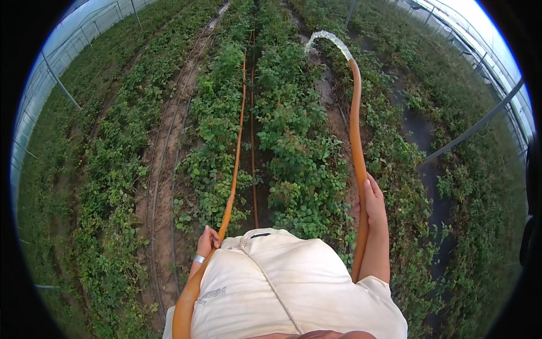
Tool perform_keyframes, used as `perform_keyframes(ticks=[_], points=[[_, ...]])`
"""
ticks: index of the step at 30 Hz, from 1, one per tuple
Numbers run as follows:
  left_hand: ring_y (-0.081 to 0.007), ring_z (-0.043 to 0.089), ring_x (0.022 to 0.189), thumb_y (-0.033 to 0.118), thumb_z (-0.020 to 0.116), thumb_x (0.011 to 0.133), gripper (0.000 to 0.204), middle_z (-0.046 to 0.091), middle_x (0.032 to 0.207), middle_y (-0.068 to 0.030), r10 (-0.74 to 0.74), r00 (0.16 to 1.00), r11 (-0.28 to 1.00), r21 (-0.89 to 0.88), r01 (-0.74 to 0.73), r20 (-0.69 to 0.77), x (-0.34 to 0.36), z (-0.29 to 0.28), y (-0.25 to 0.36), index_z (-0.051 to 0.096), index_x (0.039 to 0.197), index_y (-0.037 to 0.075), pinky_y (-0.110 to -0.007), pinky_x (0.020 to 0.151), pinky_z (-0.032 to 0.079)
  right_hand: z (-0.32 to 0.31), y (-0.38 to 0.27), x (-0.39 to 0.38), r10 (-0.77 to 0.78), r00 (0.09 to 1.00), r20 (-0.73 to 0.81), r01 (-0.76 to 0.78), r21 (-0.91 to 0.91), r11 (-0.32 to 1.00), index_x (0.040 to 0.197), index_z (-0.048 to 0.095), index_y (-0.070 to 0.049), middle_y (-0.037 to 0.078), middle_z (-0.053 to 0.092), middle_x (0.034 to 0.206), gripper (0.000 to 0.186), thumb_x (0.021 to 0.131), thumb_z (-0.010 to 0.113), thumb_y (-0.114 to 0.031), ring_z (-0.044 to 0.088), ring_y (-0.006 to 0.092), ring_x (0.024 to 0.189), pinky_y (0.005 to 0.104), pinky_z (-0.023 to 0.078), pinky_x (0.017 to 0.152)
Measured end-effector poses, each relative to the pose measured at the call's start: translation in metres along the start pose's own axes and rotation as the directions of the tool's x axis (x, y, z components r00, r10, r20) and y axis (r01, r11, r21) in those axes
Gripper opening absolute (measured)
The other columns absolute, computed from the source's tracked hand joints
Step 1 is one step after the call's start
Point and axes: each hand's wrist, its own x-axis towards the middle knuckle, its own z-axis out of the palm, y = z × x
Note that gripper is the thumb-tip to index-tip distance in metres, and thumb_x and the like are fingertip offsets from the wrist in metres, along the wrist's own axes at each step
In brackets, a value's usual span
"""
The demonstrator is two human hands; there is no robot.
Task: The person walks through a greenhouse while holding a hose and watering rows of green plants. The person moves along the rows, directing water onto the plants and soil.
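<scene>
While water (330, 37) pours in an arc from the open end of our orange hose (355, 124), we hold that length up at our right side, pointing ahead over the leafy rows (299, 169). Our right hand (371, 198) is wrapped around it, the thumb side towards us and the other fingers partly hidden behind. Our left hand (209, 240) has its fingers curled against an orange length at our left, just beside the pale shirt (276, 265); we cannot tell whether they close fully around it. This left length runs away among the plants and also down past our side, and whether it joins the right one is out of sight. As for progress, we judge the watering to be under way: the hose is raised, the flow is on, and the stream drops near a bare strip of soil (326, 90) that looks wet. How much ground has had its share, and how much is left, we cannot tell, since leaves cover most of the soil.
</scene>
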Motion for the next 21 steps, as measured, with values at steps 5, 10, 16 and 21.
perform_keyframes(ticks=[5, 10, 16, 21], points=[[-0.0150, 0.052, 0.048, 0.056, 0.029, 0.104, 0.061, 0.055, 0.056, -0.0061, 0.042, 0.997, 0.990, -0.133, -0.050, -0.062, -0.001, -0.006, -0.004, 0.056, 0.079, 0.006, -0.028, 0.051, 0.044, 0.013, -0.024, -0.013, -0.012, 0.999, -0.044, 0.012, -0.010, 1.000, 0.147, 0.044, -0.015, 0.002, 0.054, 0.063, 0.044, 0.106, 0.042, -0.030, 0.050, 0.0095, 0.045, 0.0258, 0.043, 0.041], [-0.0169, 0.054, 0.051, 0.058, 0.026, 0.103, 0.066, 0.055, 0.056, -0.0069, 0.055, 0.998, 0.975, -0.218, -0.051, 0.013, -0.012, -0.003, 0.004, 0.057, 0.077, 0.006, -0.029, 0.054, 0.046, 0.017, -0.030, -0.019, -0.058, 0.997, -0.049, 0.059, 0.025, 0.998, 0.147, 0.045, -0.015, 0.001, 0.054, 0.063, 0.043, 0.106, 0.041, -0.029, 0.050, 0.0089, 0.045, 0.0249, 0.043, 0.042], [-0.0152, 0.053, 0.051, 0.058, 0.025, 0.103, 0.068, 0.055, 0.056, -0.0063, -0.003, 0.997, 0.990, -0.141, 0.014, 0.081, -0.016, -0.008, 0.007, 0.057, 0.072, 0.006, -0.027, 0.054, 0.044, 0.020, -0.031, -0.025, -0.081, 0.996, -0.047, 0.082, 0.029, 0.996, 0.147, 0.045, -0.014, 0.001, 0.053, 0.064, 0.044, 0.106, 0.042, -0.030, 0.050, 0.0085, 0.047, 0.0245, 0.043, 0.043], [-0.0131, 0.051, 0.049, 0.058, 0.026, 0.103, 0.067, 0.055, 0.057, -0.0051, 0.016, 0.995, 0.992, -0.129, -0.003, 0.097, -0.017, -0.001, 0.014, 0.056, 0.074, 0.006, -0.026, 0.052, 0.043, 0.018, -0.005, -0.022, -0.042, 0.999, -0.019, 0.042, 0.041, 0.998, 0.147, 0.044, -0.013, 0.001, 0.053, 0.065, 0.046, 0.105, 0.044, -0.031, 0.050, 0.0086, 0.048, 0.0250, 0.043, 0.043]])
